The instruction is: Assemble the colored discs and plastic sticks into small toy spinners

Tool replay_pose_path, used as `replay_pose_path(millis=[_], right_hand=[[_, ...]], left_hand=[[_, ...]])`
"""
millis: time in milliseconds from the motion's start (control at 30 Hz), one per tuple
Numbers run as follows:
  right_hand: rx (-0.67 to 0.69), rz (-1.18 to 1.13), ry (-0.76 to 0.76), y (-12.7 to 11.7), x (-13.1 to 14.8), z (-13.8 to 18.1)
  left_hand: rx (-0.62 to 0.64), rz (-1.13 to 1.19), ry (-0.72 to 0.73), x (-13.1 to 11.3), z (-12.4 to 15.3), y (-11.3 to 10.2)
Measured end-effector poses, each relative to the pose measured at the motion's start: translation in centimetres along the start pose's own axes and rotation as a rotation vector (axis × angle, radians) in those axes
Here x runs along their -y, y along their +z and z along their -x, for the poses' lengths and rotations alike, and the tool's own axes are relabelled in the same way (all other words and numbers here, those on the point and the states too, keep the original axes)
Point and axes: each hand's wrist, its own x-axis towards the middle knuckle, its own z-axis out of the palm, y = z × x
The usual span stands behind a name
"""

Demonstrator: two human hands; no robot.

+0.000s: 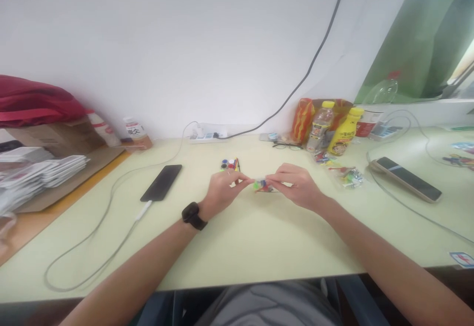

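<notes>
Over the middle of the table, my left hand and my right hand face each other, fingertips pinched. Between them is what looks like a small clear plastic bag with green, blue and red pieces in it. My left fingers grip its left side and my right fingers its right side. Its exact contents are too small to make out. Just beyond my left hand lie several small coloured parts, blue, white and red, with thin sticks beside them; my hand partly covers them.
A black phone on a charging cable lies left, another phone right. Behind my right hand stand a clear bottle and a yellow bottle, near another bag of parts. A power strip sits by the wall, with glasses further right.
</notes>
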Motion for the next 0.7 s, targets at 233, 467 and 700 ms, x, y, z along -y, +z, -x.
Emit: replay_pose_path(millis=[233,467,700], right_hand=[[0.007,-0.011,-0.017,0.7,-0.3,0.4],[0.057,0.079,-0.144,2.0,-0.5,1.1],[0.191,0.492,-0.281,3.7,-0.8,1.7]], left_hand=[[0.038,0.033,0.077,-0.6,0.2,-0.3],[0.074,0.128,0.141,-0.1,0.3,0.5],[0.111,-0.045,0.022,0.9,0.9,1.3]])
